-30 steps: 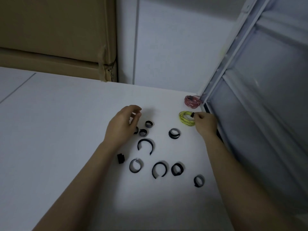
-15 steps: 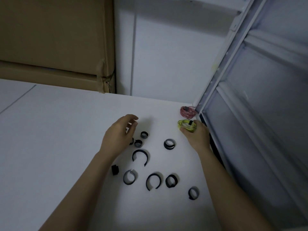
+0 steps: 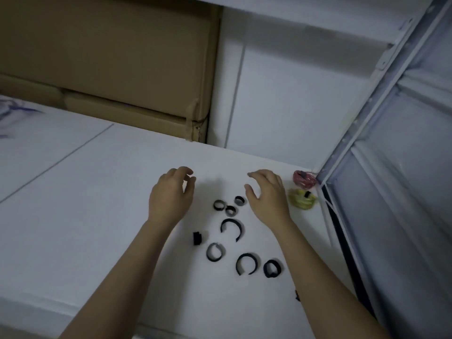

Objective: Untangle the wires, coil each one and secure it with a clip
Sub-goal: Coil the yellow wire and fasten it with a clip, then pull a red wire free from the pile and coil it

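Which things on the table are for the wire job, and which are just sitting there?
For the job:
- yellow wire coil, clipped
- red wire coil, clipped
- loose black clips
- left hand and right hand, both holding nothing

Just there:
- cardboard boxes
- metal frame

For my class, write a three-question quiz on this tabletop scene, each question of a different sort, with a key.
1. True or false: the right hand holds the yellow-green coiled wire.
2. Which coil lies nearer the far corner of the white table? A) the red coiled wire B) the yellow-green coiled wire
3. Fill in: the loose black clip rings lie between the two ____.

Key
1. False: it hovers beside the coil, fingers relaxed; the left hand holds nothing either.
2. A
3. forearms
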The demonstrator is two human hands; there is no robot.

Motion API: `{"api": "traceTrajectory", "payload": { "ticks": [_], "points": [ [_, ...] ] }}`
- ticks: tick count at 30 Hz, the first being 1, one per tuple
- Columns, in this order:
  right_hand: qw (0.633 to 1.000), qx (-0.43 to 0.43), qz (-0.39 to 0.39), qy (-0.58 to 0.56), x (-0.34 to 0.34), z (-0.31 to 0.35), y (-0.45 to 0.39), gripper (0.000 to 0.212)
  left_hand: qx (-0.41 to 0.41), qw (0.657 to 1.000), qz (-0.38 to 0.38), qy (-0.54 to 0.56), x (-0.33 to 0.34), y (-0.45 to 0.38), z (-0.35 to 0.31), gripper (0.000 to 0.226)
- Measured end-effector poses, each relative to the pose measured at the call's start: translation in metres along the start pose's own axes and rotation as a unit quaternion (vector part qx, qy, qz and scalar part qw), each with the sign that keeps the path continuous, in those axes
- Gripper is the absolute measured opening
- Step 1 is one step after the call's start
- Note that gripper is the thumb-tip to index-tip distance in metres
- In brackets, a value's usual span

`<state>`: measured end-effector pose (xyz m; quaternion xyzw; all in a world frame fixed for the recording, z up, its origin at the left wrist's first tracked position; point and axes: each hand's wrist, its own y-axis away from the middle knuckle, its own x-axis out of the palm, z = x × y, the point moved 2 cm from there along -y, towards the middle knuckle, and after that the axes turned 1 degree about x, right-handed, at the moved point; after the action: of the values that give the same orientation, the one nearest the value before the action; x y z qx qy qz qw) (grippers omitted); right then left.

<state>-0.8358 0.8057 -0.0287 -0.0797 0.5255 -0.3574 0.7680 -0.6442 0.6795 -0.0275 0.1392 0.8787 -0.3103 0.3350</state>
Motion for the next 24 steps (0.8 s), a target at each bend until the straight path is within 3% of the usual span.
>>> {"api": "traceTrajectory", "payload": {
  "ticks": [12,17,24],
  "points": [
    [0.967,-0.170,0.186,-0.047,0.135,0.231,-0.054,0.033,-0.160,0.958,-0.138,-0.192,-0.204,0.017,0.157,0.030],
    [0.945,-0.234,0.218,-0.067,0.191,0.347,-0.055,0.034,-0.225,0.929,-0.152,-0.251,-0.304,0.027,0.243,0.033],
    [0.935,-0.266,0.221,-0.083,0.270,0.520,-0.071,0.038,-0.275,0.906,-0.096,-0.306,-0.418,0.017,0.361,0.033]
  ]
}}
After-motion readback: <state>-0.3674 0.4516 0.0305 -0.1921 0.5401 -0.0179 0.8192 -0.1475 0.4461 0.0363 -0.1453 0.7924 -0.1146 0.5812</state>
